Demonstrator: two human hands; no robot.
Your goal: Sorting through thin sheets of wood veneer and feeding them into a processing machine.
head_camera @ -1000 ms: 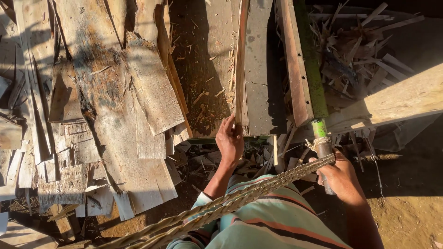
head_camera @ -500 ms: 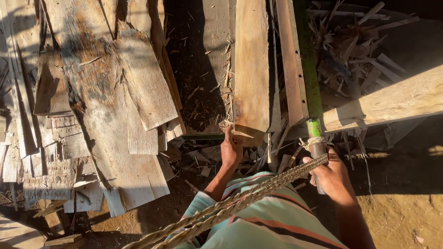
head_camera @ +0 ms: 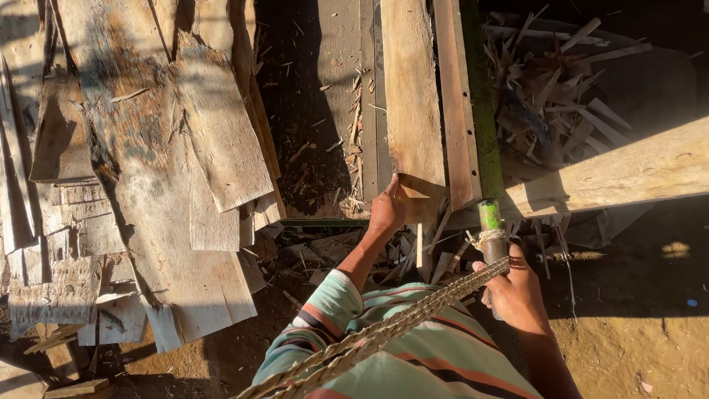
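The left hand reaches forward on an outstretched arm, fingers pinched shut, while the right hand stays low, fist closed.

Outdoor wood workshop w/ rough planks, offcut scraps, dirt ground

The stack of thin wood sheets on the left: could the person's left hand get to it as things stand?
Probably yes. The left hand rests on the near end of the upright plank, and the stack of thin wood sheets lies just to its left with only dark, chip-strewn board between them. It would have to leave the plank first.
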